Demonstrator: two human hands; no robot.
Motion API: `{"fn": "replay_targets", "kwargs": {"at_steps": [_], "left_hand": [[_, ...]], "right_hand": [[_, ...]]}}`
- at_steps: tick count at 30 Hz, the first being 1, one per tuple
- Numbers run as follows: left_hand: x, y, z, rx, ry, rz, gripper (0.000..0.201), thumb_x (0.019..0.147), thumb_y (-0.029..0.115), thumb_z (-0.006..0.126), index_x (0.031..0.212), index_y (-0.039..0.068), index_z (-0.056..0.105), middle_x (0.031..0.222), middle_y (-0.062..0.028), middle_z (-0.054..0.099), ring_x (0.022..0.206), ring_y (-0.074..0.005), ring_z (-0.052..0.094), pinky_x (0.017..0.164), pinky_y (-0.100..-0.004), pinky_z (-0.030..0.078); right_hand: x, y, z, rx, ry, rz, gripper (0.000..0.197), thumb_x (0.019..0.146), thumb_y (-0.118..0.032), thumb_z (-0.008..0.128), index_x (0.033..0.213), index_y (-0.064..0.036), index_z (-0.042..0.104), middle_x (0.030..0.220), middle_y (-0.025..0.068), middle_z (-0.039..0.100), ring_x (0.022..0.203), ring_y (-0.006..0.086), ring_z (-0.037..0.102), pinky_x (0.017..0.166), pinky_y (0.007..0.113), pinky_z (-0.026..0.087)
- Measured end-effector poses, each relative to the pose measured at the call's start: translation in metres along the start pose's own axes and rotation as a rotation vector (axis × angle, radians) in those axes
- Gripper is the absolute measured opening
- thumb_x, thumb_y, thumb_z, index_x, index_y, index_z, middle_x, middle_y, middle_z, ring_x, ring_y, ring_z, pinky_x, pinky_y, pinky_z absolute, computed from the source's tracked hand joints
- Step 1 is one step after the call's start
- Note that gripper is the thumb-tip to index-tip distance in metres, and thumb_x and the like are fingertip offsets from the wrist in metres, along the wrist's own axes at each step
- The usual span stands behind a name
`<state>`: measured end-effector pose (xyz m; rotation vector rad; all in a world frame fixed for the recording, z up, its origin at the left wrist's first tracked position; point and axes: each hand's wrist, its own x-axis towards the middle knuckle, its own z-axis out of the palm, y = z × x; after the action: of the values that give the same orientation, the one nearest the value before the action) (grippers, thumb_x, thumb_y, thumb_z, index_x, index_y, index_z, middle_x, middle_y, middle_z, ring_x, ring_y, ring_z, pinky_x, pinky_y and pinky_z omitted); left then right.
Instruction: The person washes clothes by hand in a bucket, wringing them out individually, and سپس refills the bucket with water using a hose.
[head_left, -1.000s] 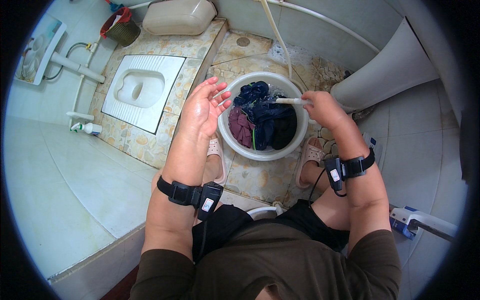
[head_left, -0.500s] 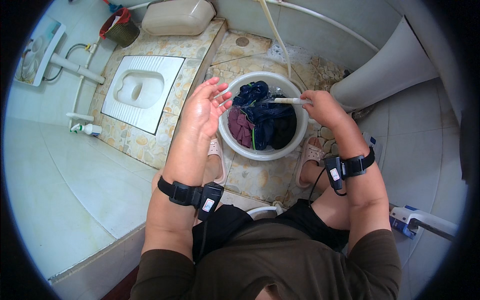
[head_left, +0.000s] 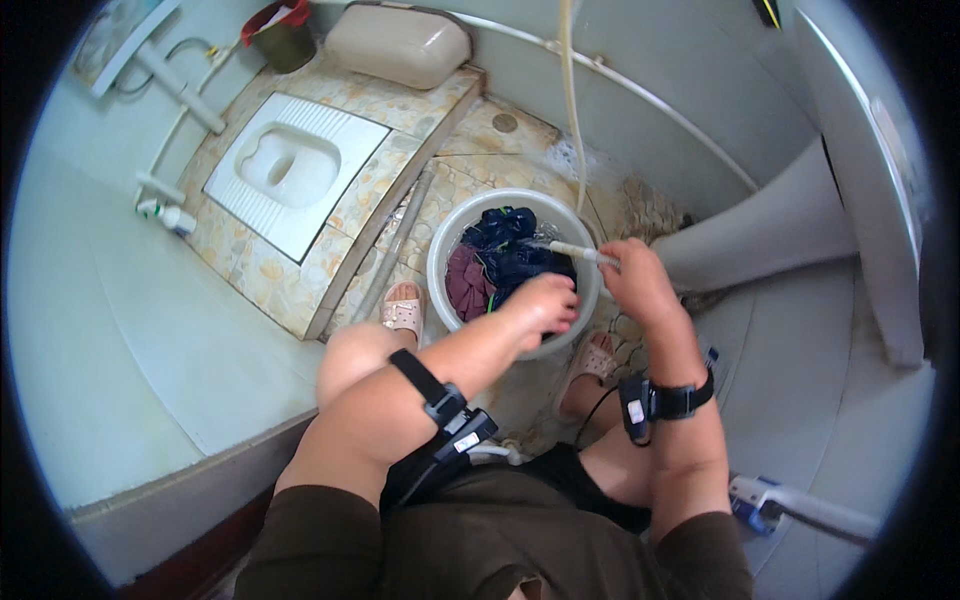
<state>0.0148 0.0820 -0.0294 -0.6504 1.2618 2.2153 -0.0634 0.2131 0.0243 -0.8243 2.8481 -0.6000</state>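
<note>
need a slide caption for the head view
Left hand reaches into a white basin of dark clothes while right hand holds a hose end.

Your left hand [head_left: 545, 305] hangs over the near rim of the white basin [head_left: 440, 265], which dark clothes [head_left: 505, 260] fill almost to the top. Your right hand [head_left: 635, 285] and the hose [head_left: 572, 110] it grips block the right rim. The far rim stays open; a raised tiled step [head_left: 400, 220] crowds the left

White basin [head_left: 437, 268] holds dark wet clothes [head_left: 505, 262]; hose [head_left: 582, 252] over them.
</note>
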Motion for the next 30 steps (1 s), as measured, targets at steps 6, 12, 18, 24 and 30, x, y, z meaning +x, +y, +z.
{"fn": "replay_targets", "kwargs": {"at_steps": [6,12,18,24,30], "left_hand": [[0.003,-0.012,0.019,-0.038,-0.202,-0.050,0.031,0.079,0.016,0.048,0.109,0.012,0.043,0.097,0.0018,0.048,0.091,-0.0128,0.043,0.069,-0.0294,0.037],[0.001,-0.001,0.031,-0.191,-0.224,0.032,0.021,0.083,0.019,0.043,0.103,0.012,0.046,0.098,-0.0003,0.050,0.092,-0.0126,0.045,0.070,-0.0334,0.042],[0.007,-0.010,0.020,-0.273,-0.168,0.048,0.021,0.084,0.023,0.040,0.098,0.010,0.048,0.092,-0.0014,0.053,0.083,-0.0123,0.050,0.070,-0.0314,0.042],[0.005,0.000,0.006,-0.380,-0.123,0.012,0.028,0.086,0.030,0.035,0.096,0.007,0.048,0.085,-0.0055,0.056,0.081,-0.0154,0.053,0.069,-0.0299,0.041],[-0.001,0.000,-0.003,-0.245,-0.087,-0.017,0.038,0.088,0.031,0.028,0.098,-0.001,0.045,0.095,-0.0139,0.055,0.087,-0.0211,0.054,0.071,-0.0316,0.041]], "right_hand": [[0.003,-0.032,0.004,0.110,-0.079,-0.008,0.019,0.066,-0.008,0.058,0.084,-0.0033,0.060,0.083,0.0153,0.052,0.078,0.0330,0.052,0.069,0.037,0.042],[0.009,-0.034,0.011,0.062,-0.109,0.022,0.018,0.067,-0.012,0.057,0.083,-0.0043,0.060,0.083,0.0151,0.052,0.078,0.0322,0.052,0.070,0.037,0.042],[0.016,-0.038,0.023,0.018,-0.159,0.000,0.015,0.072,-0.016,0.052,0.082,-0.0073,0.060,0.080,0.0157,0.053,0.074,0.0326,0.053,0.068,0.038,0.043],[0.031,-0.053,-0.003,0.008,-0.139,-0.049,0.018,0.074,-0.017,0.050,0.086,-0.0083,0.059,0.086,0.0149,0.055,0.080,0.0317,0.053,0.069,0.038,0.043],[0.094,-0.033,-0.060,0.021,0.077,-0.093,0.023,0.076,-0.012,0.047,0.096,-0.0024,0.054,0.099,0.0168,0.051,0.092,0.0327,0.048,0.080,0.035,0.039]]}}
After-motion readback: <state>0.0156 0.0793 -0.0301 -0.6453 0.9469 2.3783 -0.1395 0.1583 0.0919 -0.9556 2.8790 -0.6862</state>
